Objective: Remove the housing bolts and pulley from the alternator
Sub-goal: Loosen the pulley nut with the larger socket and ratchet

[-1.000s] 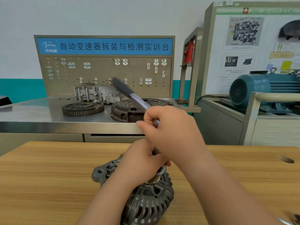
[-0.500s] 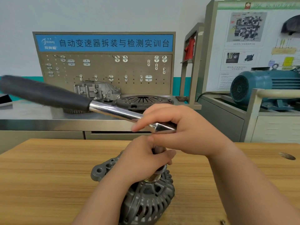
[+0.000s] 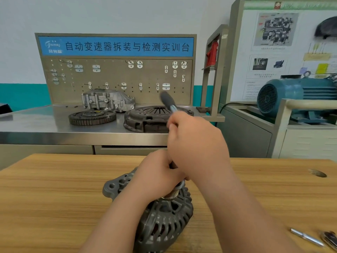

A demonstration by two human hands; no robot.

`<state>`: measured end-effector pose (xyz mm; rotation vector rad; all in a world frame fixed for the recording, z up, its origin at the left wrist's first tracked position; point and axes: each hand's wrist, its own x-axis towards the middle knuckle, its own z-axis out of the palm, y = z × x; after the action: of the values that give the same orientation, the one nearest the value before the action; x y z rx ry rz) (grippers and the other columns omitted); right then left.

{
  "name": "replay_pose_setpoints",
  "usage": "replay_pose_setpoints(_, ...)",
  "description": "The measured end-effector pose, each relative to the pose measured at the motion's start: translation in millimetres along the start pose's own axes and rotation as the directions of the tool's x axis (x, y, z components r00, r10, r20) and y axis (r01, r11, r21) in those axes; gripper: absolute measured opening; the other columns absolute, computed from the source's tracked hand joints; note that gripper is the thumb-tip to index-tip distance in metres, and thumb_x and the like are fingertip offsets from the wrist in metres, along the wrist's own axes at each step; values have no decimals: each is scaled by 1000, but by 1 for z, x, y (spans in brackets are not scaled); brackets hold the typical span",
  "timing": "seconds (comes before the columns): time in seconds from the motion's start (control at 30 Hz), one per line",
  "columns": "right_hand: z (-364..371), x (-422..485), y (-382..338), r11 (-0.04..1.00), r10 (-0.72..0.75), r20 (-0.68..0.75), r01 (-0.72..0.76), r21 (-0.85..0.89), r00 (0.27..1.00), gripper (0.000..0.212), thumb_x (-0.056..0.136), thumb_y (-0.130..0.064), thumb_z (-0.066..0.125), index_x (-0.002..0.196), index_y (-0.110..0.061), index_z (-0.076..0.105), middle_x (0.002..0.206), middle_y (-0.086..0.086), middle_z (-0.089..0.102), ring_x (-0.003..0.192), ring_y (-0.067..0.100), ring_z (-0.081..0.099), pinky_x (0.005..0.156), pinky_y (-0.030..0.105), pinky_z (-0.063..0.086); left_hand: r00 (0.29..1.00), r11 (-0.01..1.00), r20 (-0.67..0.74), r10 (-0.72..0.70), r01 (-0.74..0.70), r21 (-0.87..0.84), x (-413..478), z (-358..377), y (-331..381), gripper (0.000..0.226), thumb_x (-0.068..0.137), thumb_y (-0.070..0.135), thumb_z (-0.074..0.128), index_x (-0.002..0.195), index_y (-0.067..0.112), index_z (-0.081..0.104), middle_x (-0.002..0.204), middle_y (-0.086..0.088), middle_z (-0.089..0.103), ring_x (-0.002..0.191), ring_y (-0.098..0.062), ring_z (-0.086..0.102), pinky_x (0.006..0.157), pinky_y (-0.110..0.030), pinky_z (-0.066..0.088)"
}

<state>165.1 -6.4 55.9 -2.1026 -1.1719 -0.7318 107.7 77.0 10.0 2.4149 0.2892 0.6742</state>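
left hand grips the pulley on the alternator, right hand the ratchet, well apart from the table's left edge.

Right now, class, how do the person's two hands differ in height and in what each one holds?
The left hand sits lower, curled round the socket just above the pulley; the right hand is higher, gripping the wrench near its head. Both close on the same tool, directly over the alternator.
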Motion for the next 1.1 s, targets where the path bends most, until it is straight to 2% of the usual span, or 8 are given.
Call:
replay_pose_setpoints(0.17, -17, 1, 20, 786, -292, 148, 149, 600, 945, 44, 87, -10, 60, 120, -38, 60, 90, -12, 62, 70, 7, 56, 64, 27, 50, 999, 988, 26, 34, -29, -153, 0, 1, -6, 34, 84, 24, 64, 72, -7, 62, 52, 12, 64, 56, 10, 62, 51, -9, 39)
replay_pose_setpoints(0.3, -27, 9, 33, 572, -538, 237, 144, 808, 809, 46, 80, 6, 66, 113, -25, 62, 101, -23, 65, 96, -2, 62, 81, 17, 47, 999, 989, 20, 34, -31, -147, -1, 1, -7, 38, 86, 33, 68, 73, -2, 65, 54, 14, 66, 54, 7, 61, 53, -11, 43)
replay_pose_setpoints(0.47, -24, 11, 24, 661, -359, 257, 51, 749, 897, 34, 86, -12, 68, 108, -38, 66, 92, -19, 65, 83, 7, 62, 76, 26, 53, 1000, 992, 11, -6, 8, -126, -1, 2, -4, 35, 91, 36, 61, 73, 7, 70, 56, 20, 65, 52, 4, 58, 51, -14, 42)
replay_pose_setpoints(0.6, -8, 1, -2, 963, 9, 84, -31, 267, 996, 22, 96, -30, 51, 117, -36, 54, 81, -20, 57, 73, 2, 55, 65, 30, 45, 999, 995, 28, -45, 47, -84, -2, -1, 1, 41, 85, 10, 51, 46, 17, 59, 37, 19, 49, 39, 2, 45, 40, -9, 30)
replay_pose_setpoints(0.73, -1, 0, -4, 997, 73, 31, -73, -12, 997, 22, 98, -25, 39, 112, -28, 56, 92, 2, 61, 80, 21, 57, 56, 30, 34, 998, 999, 31, -48, 48, 4, 0, -1, 3, 51, 78, 10, 49, 35, 36, 54, 32, 14, 42, 38, -2, 40, 38, -13, 29)
replay_pose_setpoints(0.9, -17, 1, 9, 911, -162, 178, 77, 405, 971, 22, 95, -23, 53, 88, -34, 71, 93, -12, 65, 90, 3, 55, 80, 29, 46, 999, 987, 44, -8, 15, -162, 1, 1, -5, 33, 84, 16, 66, 61, -2, 52, 39, 14, 52, 45, 9, 56, 45, -10, 35)
replay_pose_setpoints(0.97, -24, 4, 18, 792, -312, 237, 114, 600, 920, 22, 93, -15, 58, 86, -30, 72, 91, -14, 65, 93, 2, 59, 84, 23, 47, 998, 976, 60, 13, 1, -216, 0, 0, -6, 38, 84, 21, 68, 64, -7, 53, 47, 8, 60, 57, 5, 64, 58, -19, 47)
replay_pose_setpoints(1.1, -24, 5, 19, 689, -426, 212, 164, 706, 879, 22, 87, -7, 60, 87, -25, 73, 87, -12, 66, 89, 4, 62, 82, 20, 48, 998, 978, 57, 22, -10, -208, -2, -3, -4, 32, 85, 25, 68, 72, -4, 65, 62, 8, 71, 63, 5, 66, 60, -10, 47)
